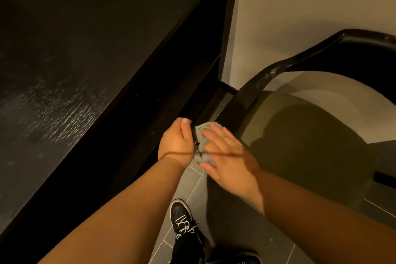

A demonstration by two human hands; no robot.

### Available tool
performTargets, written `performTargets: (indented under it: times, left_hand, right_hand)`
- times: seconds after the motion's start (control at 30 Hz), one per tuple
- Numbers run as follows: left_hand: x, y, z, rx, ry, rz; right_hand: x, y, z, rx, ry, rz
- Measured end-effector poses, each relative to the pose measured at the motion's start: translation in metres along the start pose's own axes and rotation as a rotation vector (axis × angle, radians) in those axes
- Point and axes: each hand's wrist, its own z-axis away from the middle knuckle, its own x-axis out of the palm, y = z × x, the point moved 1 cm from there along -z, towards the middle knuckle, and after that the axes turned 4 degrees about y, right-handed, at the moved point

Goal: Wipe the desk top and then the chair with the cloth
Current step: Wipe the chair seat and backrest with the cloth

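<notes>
1. Your left hand (175, 141) is gripping one edge of the cloth (202, 135), curled tight round it. Your right hand (227, 156) is lying over the cloth's other side, with its fingers (214, 137) straight and a little spread, pressing rather than pinching. That hand is blurred, so I cannot tell the finer contact.
2. You are holding the cloth bunched between both hands, in the air over the gap between bench and chair, and it is touching neither.
3. The bench (64, 60) is lying to your left, and pale streaks are showing on its dark top. I am reading those as wipe marks, so the first half is probably done, though only part of the top is showing.
4. The chair (300, 135) is standing just to your right, with its seat near your right hand. Nothing is showing that it has been wiped, so I am counting that half as left to do.
5. You seem to be regathering the cloth between the two halves of the job.
6. Below your arms, your shoe (182, 218) is standing on the tiled floor (235, 221).
</notes>
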Motion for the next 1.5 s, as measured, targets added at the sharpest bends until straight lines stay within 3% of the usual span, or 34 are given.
performTargets:
  times: [0.13, 0.3, 0.43, 0.53, 0.67, 0.87, 1.03, 1.17, 1.3, 1.4, 1.5]
  left_hand:
    - [0.003, -0.003, -0.002, 0.01, -0.061, -0.045]
    - [0.015, 0.004, -0.001, 0.022, -0.108, 0.001]
    - [0.024, 0.009, 0.002, 0.005, -0.148, 0.037]
    - [0.027, 0.009, 0.006, -0.039, -0.207, 0.046]
    - [0.029, 0.009, 0.011, -0.038, -0.226, -0.017]
    - [0.034, 0.019, 0.014, 0.104, -0.12, -0.271]
    - [0.036, 0.041, 0.003, 0.14, -0.141, -0.304]
    - [0.054, 0.056, -0.006, 0.148, -0.193, -0.397]
    - [0.055, 0.055, -0.003, 0.189, -0.145, -0.484]
    - [0.055, 0.058, -0.004, 0.199, -0.142, -0.523]
    - [0.058, 0.061, -0.005, 0.2, -0.107, -0.513]
  right_hand:
    - [-0.001, 0.022, 0.006, -0.052, 0.016, -0.047]
    - [-0.015, 0.07, -0.024, 0.296, 0.021, 0.009]
    - [-0.01, 0.052, -0.024, 0.417, 0.103, -0.048]
    - [0.002, 0.024, -0.005, 0.314, 0.171, -0.118]
    - [-0.006, 0.053, -0.006, 0.15, 0.03, 0.003]
    - [-0.041, 0.112, -0.044, 0.498, 0.144, 0.003]
    - [-0.026, 0.071, -0.018, 0.352, 0.025, 0.033]
    - [-0.038, 0.097, -0.029, 0.273, -0.04, 0.065]
    - [-0.055, 0.139, -0.054, 0.469, 0.054, 0.085]
    - [-0.048, 0.132, -0.054, 0.594, 0.131, 0.007]
    - [-0.033, 0.103, -0.04, 0.541, 0.154, -0.03]
